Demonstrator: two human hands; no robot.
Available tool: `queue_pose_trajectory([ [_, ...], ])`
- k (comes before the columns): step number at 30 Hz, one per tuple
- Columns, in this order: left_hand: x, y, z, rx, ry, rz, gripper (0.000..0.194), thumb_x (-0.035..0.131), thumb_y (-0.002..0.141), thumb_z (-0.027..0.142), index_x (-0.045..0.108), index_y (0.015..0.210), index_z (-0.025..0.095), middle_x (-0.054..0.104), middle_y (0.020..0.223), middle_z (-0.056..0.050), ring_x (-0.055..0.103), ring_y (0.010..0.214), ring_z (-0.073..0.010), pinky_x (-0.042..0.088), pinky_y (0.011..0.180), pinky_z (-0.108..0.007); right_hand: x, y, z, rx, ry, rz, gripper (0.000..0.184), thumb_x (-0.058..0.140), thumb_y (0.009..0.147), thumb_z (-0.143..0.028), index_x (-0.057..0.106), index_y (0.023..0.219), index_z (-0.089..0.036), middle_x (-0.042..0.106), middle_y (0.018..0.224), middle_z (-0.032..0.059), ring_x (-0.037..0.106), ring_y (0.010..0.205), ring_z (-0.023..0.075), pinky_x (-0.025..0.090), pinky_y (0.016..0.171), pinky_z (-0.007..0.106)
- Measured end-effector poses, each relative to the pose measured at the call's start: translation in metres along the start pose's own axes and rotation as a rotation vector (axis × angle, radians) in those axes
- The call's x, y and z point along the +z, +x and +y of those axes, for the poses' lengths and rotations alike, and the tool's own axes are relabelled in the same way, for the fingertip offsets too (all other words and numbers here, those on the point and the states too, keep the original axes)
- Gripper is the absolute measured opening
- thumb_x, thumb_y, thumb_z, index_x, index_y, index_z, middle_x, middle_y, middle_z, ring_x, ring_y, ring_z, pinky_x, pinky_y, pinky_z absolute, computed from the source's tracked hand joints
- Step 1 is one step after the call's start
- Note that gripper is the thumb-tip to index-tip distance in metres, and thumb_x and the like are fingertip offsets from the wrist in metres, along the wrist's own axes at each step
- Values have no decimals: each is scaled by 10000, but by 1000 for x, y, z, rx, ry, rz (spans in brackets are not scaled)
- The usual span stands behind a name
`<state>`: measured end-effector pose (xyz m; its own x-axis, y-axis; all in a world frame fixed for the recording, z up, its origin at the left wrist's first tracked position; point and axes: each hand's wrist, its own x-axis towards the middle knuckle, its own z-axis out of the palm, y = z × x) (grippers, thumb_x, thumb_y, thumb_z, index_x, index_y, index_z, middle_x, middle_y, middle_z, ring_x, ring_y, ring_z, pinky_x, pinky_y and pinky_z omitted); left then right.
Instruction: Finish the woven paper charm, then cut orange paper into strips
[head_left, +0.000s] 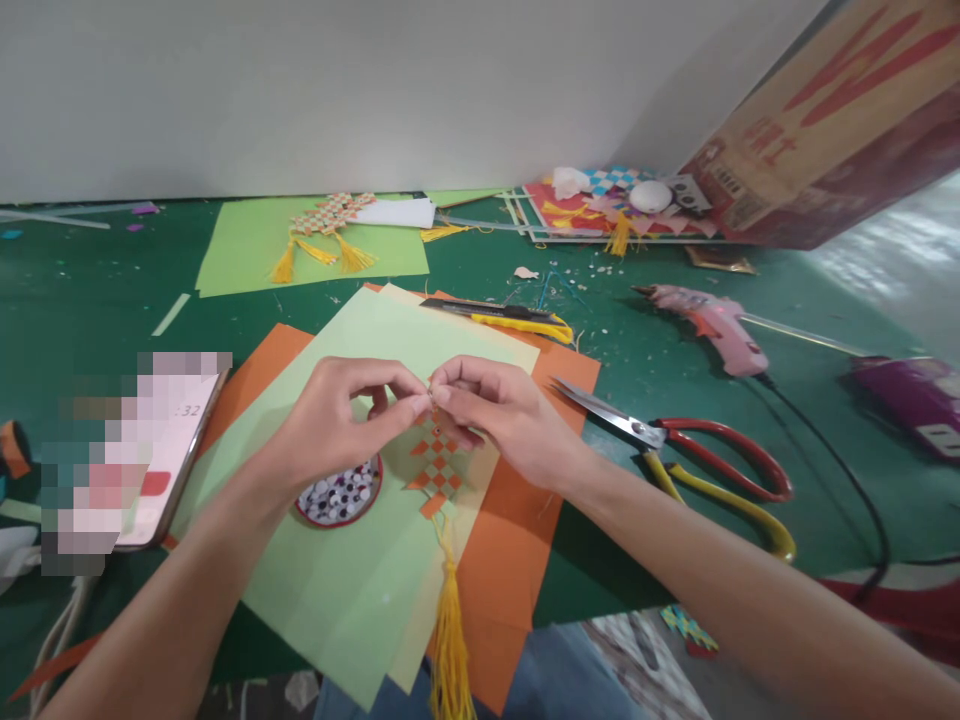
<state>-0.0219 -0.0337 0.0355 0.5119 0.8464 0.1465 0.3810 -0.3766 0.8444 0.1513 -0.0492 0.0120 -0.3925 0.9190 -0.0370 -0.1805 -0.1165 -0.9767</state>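
My left hand (356, 405) and my right hand (499, 410) meet over the paper sheets, both with thumb and forefinger pinched together. Between the fingertips is the top end of a woven paper fish (439, 462) in orange and pale green checks. A small eye shows near its upper end, and a yellow tassel (451, 640) hangs from its lower end past the sheets. What exactly each fingertip grips, perhaps a thin cord, is too small to make out. Below my left hand stands a round red-rimmed dish of googly eyes (341, 495).
Light green sheets (322, 590) overlie orange ones (502, 560). Around them lie a yellow utility knife (517, 320), scissors (637, 430), a pink glue gun (716, 325) with a black cable, and a phone (161, 470). Finished woven fish (330, 215) lie behind; a cardboard box (817, 130) stands back right.
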Motion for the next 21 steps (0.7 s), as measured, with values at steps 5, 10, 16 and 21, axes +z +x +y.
queue_pose_trajectory([
  [5,0,1,0,-1,0,2,148,567,799,211,648,684,164,661,639,10,579,613,-110,445,579,-215,-1,-1,0,5,13,5,124,565,821,-251,536,744,-159,500,518,-68,409,434,50,316,459,222],
  [10,0,1,1,-6,-13,5,149,579,794,214,649,670,171,664,632,14,587,612,-111,451,575,-212,-1,-1,0,-3,17,1,133,569,824,-264,536,745,-162,500,522,-65,416,440,53,319,461,222],
  [16,0,2,1,-21,-22,-3,149,582,793,217,650,667,175,671,633,13,597,616,-113,459,582,-213,-1,0,0,3,9,-3,132,578,819,-265,536,748,-162,506,525,-64,419,441,55,319,455,221],
  [21,0,2,1,-22,-11,-1,147,583,788,232,651,668,183,672,632,13,598,611,-117,460,579,-216,-1,0,0,6,2,-5,145,578,820,-283,531,746,-167,505,532,-62,414,440,55,320,461,226],
])
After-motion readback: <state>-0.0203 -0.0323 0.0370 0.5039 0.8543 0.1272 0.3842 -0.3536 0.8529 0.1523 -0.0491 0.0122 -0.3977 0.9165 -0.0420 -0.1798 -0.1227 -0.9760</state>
